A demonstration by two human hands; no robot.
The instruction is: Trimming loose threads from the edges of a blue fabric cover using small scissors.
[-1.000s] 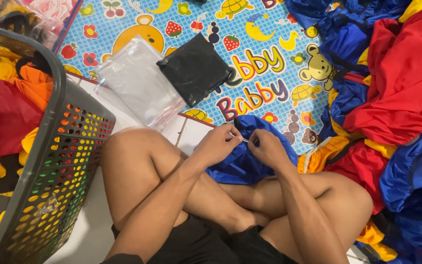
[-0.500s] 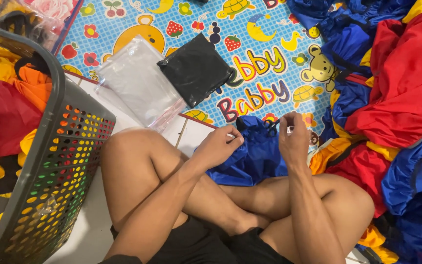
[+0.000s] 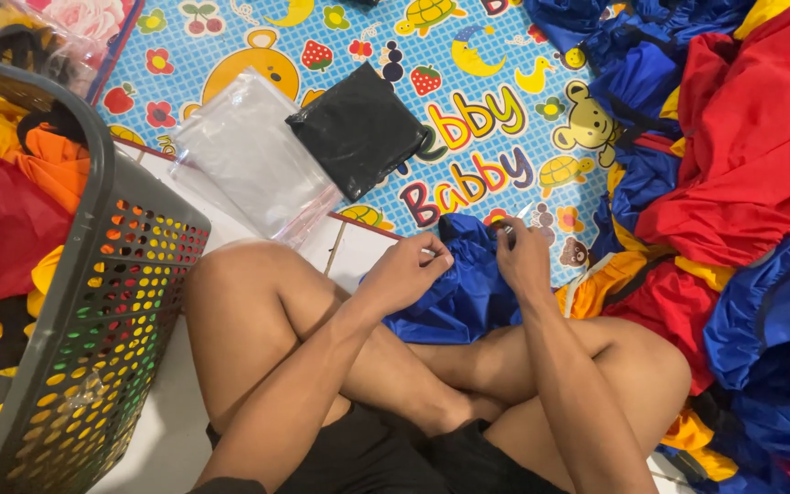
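I see a tiled floor (image 3: 176, 430) with a bright cartoon play mat (image 3: 230, 55) spread beyond the crossed bare legs. Taking the blue garment (image 3: 464, 293) at the knees as my landmark: far to its left stands a grey perforated plastic laundry basket (image 3: 102, 311), stuffed with red, yellow and orange cloth. Up and left of the garment, on the mat, lies a flat clear plastic bag (image 3: 249, 165), glossy and creased, and just beside that a folded black plastic pouch (image 3: 358, 128), matte and squarish. The garment itself is thin, shiny, crumpled fabric resting on the floor's edge and the shins. My left hand (image 3: 404, 274) pinches its upper left edge, fingers curled tight; my right hand (image 3: 521, 256) pinches the upper edge just right of that, the two hands near but apart. To the garment's right is a heaped pile of red, blue and yellow garments (image 3: 742, 165) of the same slick cloth.
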